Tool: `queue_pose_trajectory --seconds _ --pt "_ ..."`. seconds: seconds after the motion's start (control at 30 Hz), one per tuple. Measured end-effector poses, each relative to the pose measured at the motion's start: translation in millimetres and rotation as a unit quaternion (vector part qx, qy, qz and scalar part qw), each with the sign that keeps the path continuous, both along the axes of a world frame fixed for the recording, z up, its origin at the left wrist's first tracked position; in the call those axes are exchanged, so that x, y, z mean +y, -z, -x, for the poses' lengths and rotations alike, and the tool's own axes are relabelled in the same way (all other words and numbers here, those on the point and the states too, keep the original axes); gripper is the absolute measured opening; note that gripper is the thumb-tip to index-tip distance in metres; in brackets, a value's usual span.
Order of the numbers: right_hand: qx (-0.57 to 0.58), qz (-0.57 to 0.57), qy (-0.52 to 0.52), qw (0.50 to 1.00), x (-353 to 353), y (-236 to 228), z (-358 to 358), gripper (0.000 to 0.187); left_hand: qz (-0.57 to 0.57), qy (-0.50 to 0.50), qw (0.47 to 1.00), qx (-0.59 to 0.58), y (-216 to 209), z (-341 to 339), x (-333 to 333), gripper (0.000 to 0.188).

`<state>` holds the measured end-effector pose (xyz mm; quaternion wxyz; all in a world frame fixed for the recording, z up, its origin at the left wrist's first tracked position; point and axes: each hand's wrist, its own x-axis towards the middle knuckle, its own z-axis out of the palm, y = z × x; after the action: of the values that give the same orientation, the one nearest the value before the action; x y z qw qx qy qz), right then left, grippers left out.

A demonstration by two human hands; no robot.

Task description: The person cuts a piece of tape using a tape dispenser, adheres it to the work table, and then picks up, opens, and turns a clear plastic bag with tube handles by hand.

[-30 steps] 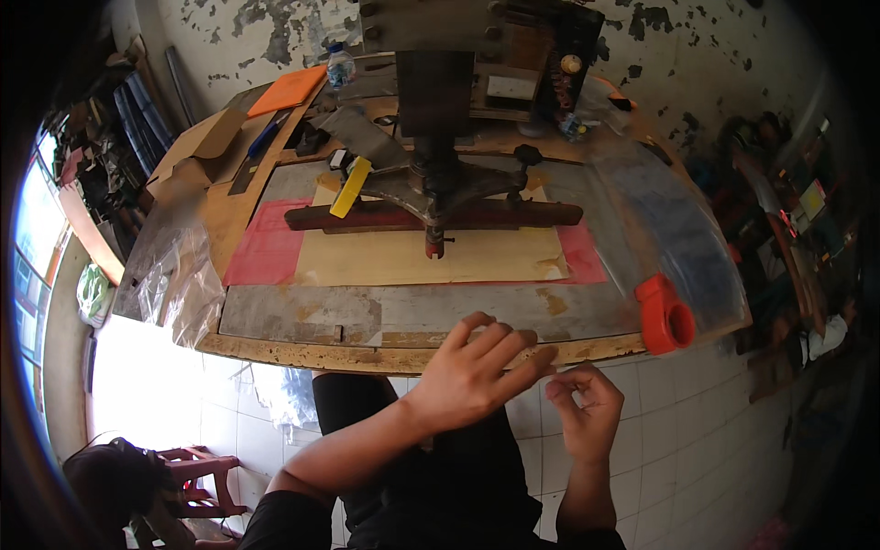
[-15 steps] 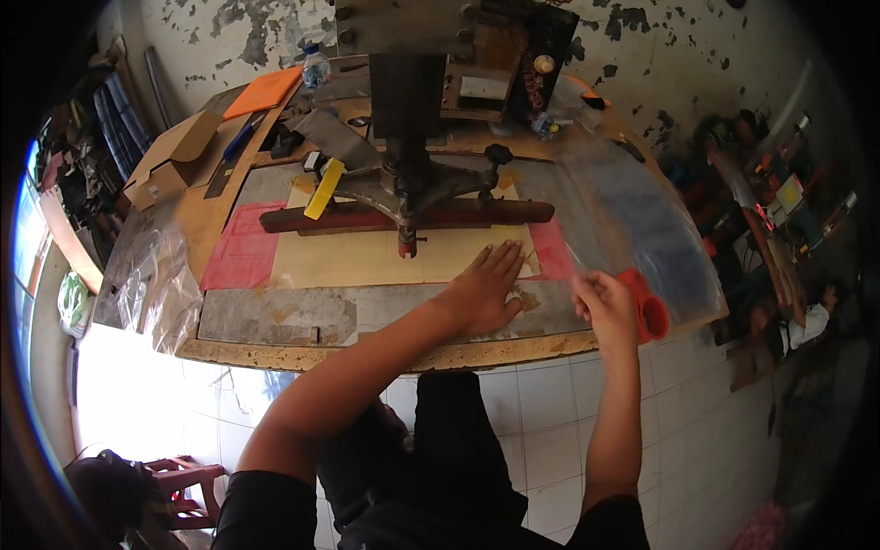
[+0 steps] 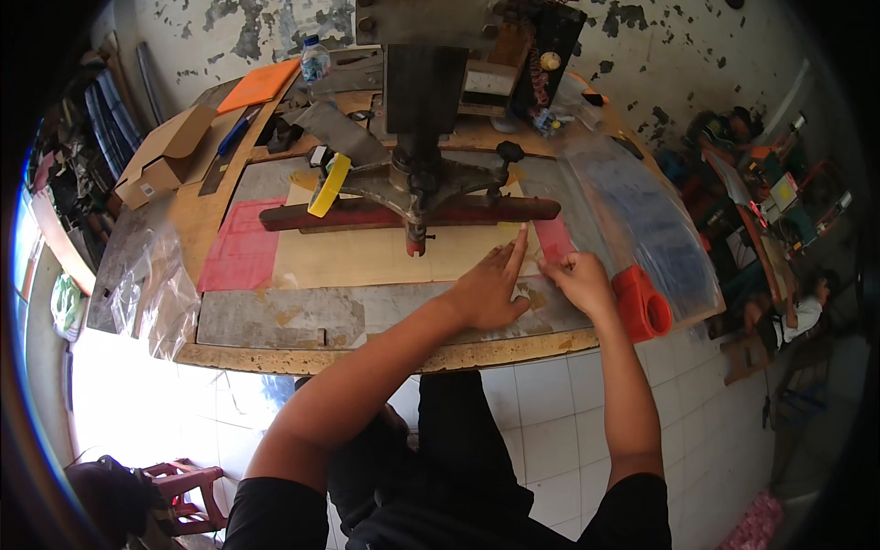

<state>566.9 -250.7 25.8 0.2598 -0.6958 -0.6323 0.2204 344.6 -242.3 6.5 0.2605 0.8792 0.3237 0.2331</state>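
Observation:
A long cream sheet (image 3: 367, 258) lies flat on the grey metal plate (image 3: 275, 316), with pink-red pieces (image 3: 240, 246) at its two ends. My left hand (image 3: 490, 291) rests at the sheet's right part, index finger stretched forward and thumb apart. Beside it, my right hand (image 3: 582, 284) is closed in a pinch at the sheet's right end, where cream meets pink-red. What sits between those fingertips is too small to make out. Just right of this hand stands a red plastic holder (image 3: 642, 307) with a round opening.
Over the sheet hangs a dark metal press (image 3: 417, 183) with a long red-brown bar (image 3: 321, 217); a yellow tape roll (image 3: 330, 185) hangs on its arm. Clear plastic (image 3: 151, 293) lies left, clear sheets (image 3: 651, 229) right. A cardboard box (image 3: 170, 156) sits far left. Another person (image 3: 807, 312) is at far right.
My right hand has moved left and slightly forward, from beside the red holder to the sheet's right end. My left hand's index finger now points forward, apart from its other fingers.

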Motion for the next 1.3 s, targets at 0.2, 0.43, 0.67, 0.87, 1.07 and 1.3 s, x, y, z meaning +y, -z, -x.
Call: queue_pose_trajectory --seconds 0.2,0.43,0.67,0.87,1.07,1.3 --pt "-0.120 -0.014 -0.005 0.993 2 -6 10 0.053 -0.095 -0.001 0.994 0.044 15 -1 2 0.086" --pt "-0.239 -0.012 -0.007 0.971 -6 -21 4 0.058 -0.150 -0.025 0.987 0.043 14 -6 -4 0.073" --pt "-0.316 -0.060 0.016 0.947 -51 -50 26 0.056 -0.154 -0.024 0.984 0.091 19 -1 -5 0.075" --pt "-0.266 -0.096 -0.183 0.942 -86 1 29 0.068 -0.170 -0.034 0.981 0.088 22 -6 -4 0.076" --pt "-0.310 -0.086 -0.073 0.944 -106 4 31 0.065 -0.156 -0.048 0.983 0.079 22 -11 -10 0.077" --pt "-0.195 -0.250 0.082 0.945 -144 -31 3 0.049 -0.165 0.025 0.979 0.117 20 -18 -11 0.081"
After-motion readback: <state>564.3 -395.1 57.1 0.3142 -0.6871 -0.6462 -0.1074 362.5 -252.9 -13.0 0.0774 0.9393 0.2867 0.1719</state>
